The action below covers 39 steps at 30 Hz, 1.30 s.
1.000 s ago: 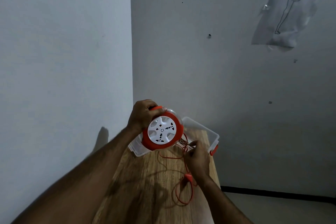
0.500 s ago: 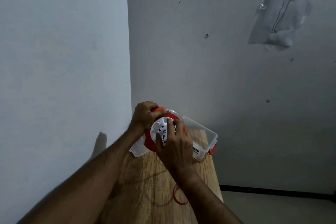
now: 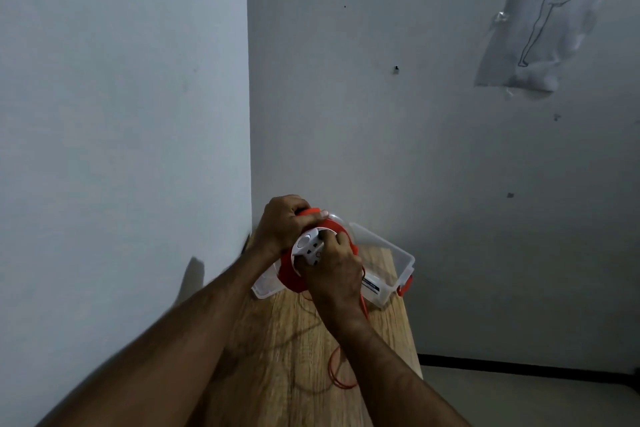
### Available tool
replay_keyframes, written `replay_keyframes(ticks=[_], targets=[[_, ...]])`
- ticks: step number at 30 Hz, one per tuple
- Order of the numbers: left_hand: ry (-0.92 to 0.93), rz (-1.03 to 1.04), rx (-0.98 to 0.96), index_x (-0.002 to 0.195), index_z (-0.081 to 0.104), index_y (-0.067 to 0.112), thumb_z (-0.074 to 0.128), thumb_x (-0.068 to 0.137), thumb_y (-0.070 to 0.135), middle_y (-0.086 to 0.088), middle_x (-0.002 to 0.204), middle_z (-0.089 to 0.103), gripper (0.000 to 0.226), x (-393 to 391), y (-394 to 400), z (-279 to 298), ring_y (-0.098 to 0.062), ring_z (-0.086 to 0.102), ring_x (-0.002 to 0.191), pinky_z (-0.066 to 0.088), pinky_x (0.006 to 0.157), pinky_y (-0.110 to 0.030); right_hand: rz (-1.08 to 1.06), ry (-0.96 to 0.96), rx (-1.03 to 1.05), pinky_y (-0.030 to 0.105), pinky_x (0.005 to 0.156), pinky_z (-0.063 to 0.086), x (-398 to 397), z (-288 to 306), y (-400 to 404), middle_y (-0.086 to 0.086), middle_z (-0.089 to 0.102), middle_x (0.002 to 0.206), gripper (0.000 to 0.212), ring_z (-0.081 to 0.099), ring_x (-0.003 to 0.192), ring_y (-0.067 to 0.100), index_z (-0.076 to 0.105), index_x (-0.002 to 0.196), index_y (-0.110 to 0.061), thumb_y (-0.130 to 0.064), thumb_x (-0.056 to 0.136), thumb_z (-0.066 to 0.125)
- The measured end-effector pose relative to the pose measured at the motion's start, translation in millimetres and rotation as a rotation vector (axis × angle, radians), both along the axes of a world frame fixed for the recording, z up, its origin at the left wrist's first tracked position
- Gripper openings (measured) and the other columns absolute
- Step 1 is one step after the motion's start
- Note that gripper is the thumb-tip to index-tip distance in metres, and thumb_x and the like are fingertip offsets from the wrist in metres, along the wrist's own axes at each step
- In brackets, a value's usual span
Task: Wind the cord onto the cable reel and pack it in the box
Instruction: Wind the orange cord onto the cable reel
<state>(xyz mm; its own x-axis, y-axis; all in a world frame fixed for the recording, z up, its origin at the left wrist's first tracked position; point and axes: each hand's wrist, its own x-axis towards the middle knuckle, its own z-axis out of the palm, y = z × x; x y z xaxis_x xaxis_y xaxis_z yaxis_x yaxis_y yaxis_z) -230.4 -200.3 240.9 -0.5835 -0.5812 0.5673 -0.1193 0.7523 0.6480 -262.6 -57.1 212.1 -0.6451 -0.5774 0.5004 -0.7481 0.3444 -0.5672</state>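
Observation:
An orange cable reel [image 3: 289,279] with a white socket face is held up above the wooden table. My left hand [image 3: 282,224] grips the reel's orange handle at the top. My right hand [image 3: 334,270] covers the white face, its fingers curled into it. A thin orange cord [image 3: 337,369] hangs from the reel behind my right wrist and loops on the table. A clear plastic box [image 3: 391,262] with orange latches sits open behind the reel, partly hidden by my hands.
The narrow wooden table [image 3: 298,350] stands in a corner with grey walls at left and behind. Its right edge drops to the floor [image 3: 519,402]. A plastic sheet with a line drawing [image 3: 536,24] hangs on the back wall.
My right hand left the cord near the table and came up onto the reel's white face. The loose cord on the table has grown shorter. My left hand kept its hold on the handle.

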Motion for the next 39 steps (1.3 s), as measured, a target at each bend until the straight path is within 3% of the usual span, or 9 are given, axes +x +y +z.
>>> replay_keyframes(ticks=[7,12,15,19,23,26,28,30,39], targets=[[-0.069,-0.024,-0.079,0.081,0.077,0.011,0.066,0.080,0.059,0.000,0.074,0.070,0.049,-5.2,1.1,3.2,-0.013,0.063,0.065,0.055,0.062,-0.029,-0.152,-0.469,-0.372,0.006,0.067,0.045,15.8,-2.4,-9.7,-0.017,0.065,0.092,0.042,0.068,0.087,0.008,0.064,0.108,-0.026,-0.036,0.075,0.087],[-0.052,0.011,-0.082,0.079,0.076,0.012,0.067,0.081,0.059,0.000,0.074,0.070,0.048,-5.2,8.1,-3.4,-0.012,0.063,0.065,0.054,0.062,-0.026,-0.459,-1.273,-0.532,0.043,0.090,0.058,11.0,3.8,-32.1,0.006,0.067,0.119,0.061,0.067,0.108,0.028,0.062,0.116,-0.010,-0.046,0.073,0.085],[-0.074,0.001,-0.095,0.080,0.076,0.011,0.064,0.078,0.063,0.000,0.074,0.070,0.053,-4.8,9.1,-7.1,-0.012,0.062,0.065,0.054,0.061,-0.027,-0.408,-1.787,-0.791,0.049,0.097,0.052,7.6,14.3,-39.5,0.012,0.044,0.147,0.094,0.053,0.128,0.037,0.032,0.148,-0.013,-0.045,0.076,0.083],[-0.044,0.031,-0.094,0.077,0.076,0.011,0.066,0.080,0.059,0.000,0.072,0.069,0.049,-3.3,1.7,-2.3,-0.011,0.061,0.063,0.050,0.059,-0.025,-0.276,-1.900,-0.952,0.046,0.089,0.058,5.0,24.5,-35.4,0.019,0.052,0.140,0.087,0.065,0.113,0.038,0.032,0.151,-0.011,-0.025,0.082,0.082],[-0.036,0.038,-0.050,0.078,0.076,0.012,0.065,0.082,0.056,0.001,0.073,0.071,0.045,-0.3,-1.7,-3.2,-0.007,0.060,0.062,0.047,0.060,-0.020,-0.374,-1.532,-0.603,0.049,0.092,0.057,10.7,11.7,-24.6,0.017,0.060,0.131,0.068,0.064,0.113,0.036,0.048,0.138,-0.010,-0.023,0.081,0.082],[-0.023,0.041,-0.024,0.078,0.075,0.013,0.066,0.083,0.053,0.005,0.071,0.068,0.042,1.1,-4.4,0.3,-0.008,0.062,0.063,0.047,0.061,-0.020,-0.256,-0.770,-0.499,0.040,0.075,0.064,23.3,-6.8,-6.0,0.002,0.070,0.106,0.025,0.068,0.087,0.013,0.057,0.102,-0.031,-0.027,0.087,0.077],[-0.020,0.037,-0.016,0.078,0.075,0.013,0.065,0.083,0.055,0.005,0.072,0.068,0.043,0.7,-4.5,3.3,-0.009,0.062,0.064,0.047,0.061,-0.020,-0.195,-0.100,-0.280,0.032,0.075,0.063,21.4,-13.0,2.3,0.000,0.066,0.109,0.031,0.064,0.086,0.009,0.058,0.113,-0.024,-0.035,0.088,0.074],[-0.015,0.033,-0.007,0.079,0.076,0.013,0.064,0.082,0.057,0.003,0.073,0.070,0.045,0.8,-4.0,3.5,-0.011,0.063,0.065,0.051,0.062,-0.022,-0.139,0.243,-0.013,0.030,0.075,0.061,15.3,-17.3,-0.8,0.009,0.060,0.126,0.054,0.066,0.095,0.019,0.052,0.133,-0.015,-0.044,0.090,0.068],[-0.024,0.017,0.000,0.083,0.076,0.011,0.056,0.077,0.070,-0.001,0.079,0.073,0.063,-1.7,4.8,2.5,-0.012,0.064,0.068,0.056,0.065,-0.026,-0.101,0.026,0.097,0.009,0.073,0.036,10.5,-1.2,-0.9,0.007,0.049,0.140,0.066,0.066,0.093,0.013,0.051,0.135,-0.017,-0.050,0.083,0.076]])
